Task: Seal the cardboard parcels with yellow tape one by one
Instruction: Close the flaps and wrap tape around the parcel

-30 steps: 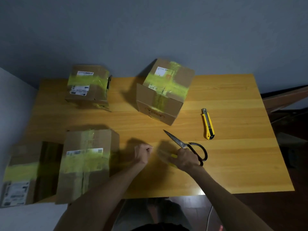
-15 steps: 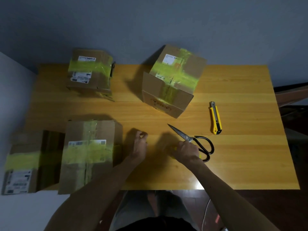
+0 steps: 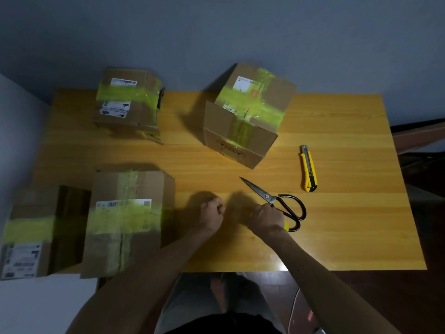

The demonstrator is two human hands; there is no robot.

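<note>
Grey-blue wall [image 3: 216,32] backs a yellow wooden table [image 3: 337,237] that carries four brown cardboard parcels, each already banded in translucent yellow: the far-left parcel [image 3: 128,102], the big far-middle parcel [image 3: 248,116] turned corner-on, the near-left parcel [image 3: 127,222], and the outermost parcel [image 3: 26,237] at the left edge. Both hands work close together over the near middle of the table, to the right of the near-left parcel, probably so a fresh strip can be drawn out where there is room. The left hand [image 3: 212,214] has its fingers curled tight into a fist; whether it pinches a tape end I cannot tell. The right hand [image 3: 265,219] is curled round the yellow tape [image 3: 286,226], of which only small bright slivers show past the knuckles and wrist. Any strip between the hands is too blurred to make out; if there is one, its long axis would run left to right. The near-left parcel lies with its long axis running near to far, its widest yellow band crossing it left to right. Black-handled steel scissors [image 3: 277,201] lie just beyond the right hand, tip pointing far-left and loops near-right, handy for cutting. A yellow-and-black utility knife [image 3: 308,168] lies further right, lengthwise near to far.
</note>
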